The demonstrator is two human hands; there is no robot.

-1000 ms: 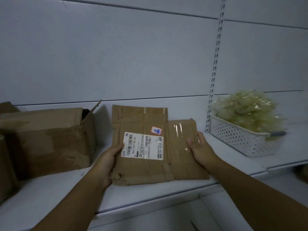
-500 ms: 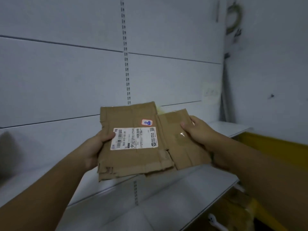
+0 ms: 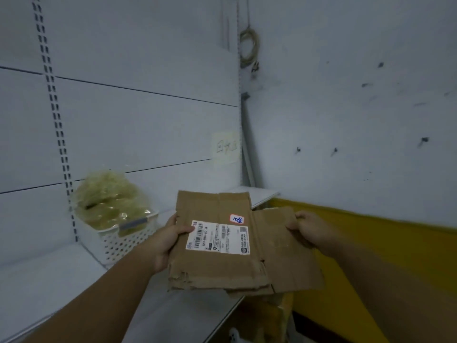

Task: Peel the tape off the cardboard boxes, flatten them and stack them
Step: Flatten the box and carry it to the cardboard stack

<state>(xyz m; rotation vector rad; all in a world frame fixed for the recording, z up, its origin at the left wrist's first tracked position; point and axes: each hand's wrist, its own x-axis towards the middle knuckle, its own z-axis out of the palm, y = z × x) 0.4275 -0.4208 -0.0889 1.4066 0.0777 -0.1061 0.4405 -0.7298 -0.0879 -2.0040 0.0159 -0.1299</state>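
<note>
While the left hand [image 3: 168, 241] clamps its left edge, thumb on the label, and the right hand [image 3: 304, 229] pinches its right flap, the flattened cardboard box [image 3: 212, 268] is held at lower centre, over the shelf [image 3: 49, 280]. Its white shipping label [image 3: 218, 237] shows barcodes and print too small to read. A red-edged sticker [image 3: 237, 219] bears blue handwriting.

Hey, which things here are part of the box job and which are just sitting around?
Job: flattened cardboard box, gripped by left hand and right hand.
Lying about: white basket of crumpled plastic, paper note, coiled cord, shelf.
</note>
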